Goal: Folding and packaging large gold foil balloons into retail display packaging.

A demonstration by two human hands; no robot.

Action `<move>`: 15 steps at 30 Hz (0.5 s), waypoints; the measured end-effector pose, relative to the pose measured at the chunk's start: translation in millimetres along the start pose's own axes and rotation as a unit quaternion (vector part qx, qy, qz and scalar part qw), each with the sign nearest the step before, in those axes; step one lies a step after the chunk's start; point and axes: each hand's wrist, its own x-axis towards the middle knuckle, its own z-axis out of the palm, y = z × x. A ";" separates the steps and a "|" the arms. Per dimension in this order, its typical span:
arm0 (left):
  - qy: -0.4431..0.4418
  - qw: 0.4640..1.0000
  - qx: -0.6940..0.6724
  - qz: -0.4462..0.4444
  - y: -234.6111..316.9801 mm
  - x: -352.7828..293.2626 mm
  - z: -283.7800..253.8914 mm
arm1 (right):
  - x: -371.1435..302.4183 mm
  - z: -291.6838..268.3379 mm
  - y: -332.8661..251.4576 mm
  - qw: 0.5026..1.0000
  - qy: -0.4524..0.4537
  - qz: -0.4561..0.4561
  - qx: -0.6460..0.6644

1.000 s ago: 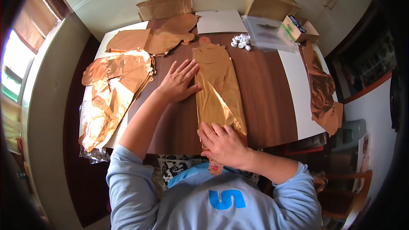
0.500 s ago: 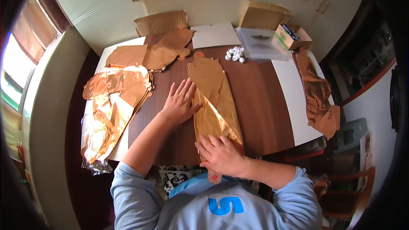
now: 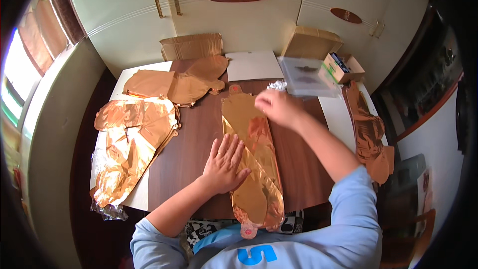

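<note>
From here I see a soft, pale-blue, long-sleeved sweatshirt (image 3: 318, 249), its left sleeve (image 3: 157, 239) and right sleeve (image 3: 354, 201) bunched up near the elbows. One bold, bright-blue printed figure (image 3: 270, 252) marks the chest, with smooth, vivid blue fabric (image 3: 215, 239) beyond it. A slim, gold-looking ring (image 3: 219, 154) circles a left-hand finger.

Daylight from left window (image 3: 24, 72) | glare on left foil sheets (image 3: 122, 157) | right hand (image 3: 280, 107) slightly blurred | far right dim | fisheye-bent edges, black corners

Pale cabinets (image 3: 264, 22) stand behind, a bright window (image 3: 23, 65) left.
</note>
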 end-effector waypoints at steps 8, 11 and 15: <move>-0.020 1.000 -0.015 -0.010 7.2 -0.5 -2.8 | 109.4 25.7 127.5 0.944 -0.035 -0.032 -0.328; -0.021 1.000 -0.016 -0.015 8.8 0.1 -8.3 | 115.9 26.8 121.4 0.917 -0.177 -0.010 -0.357; 0.002 1.000 -0.029 -0.010 7.4 1.7 -8.3 | 109.8 32.5 118.7 0.870 -0.137 -0.141 -0.453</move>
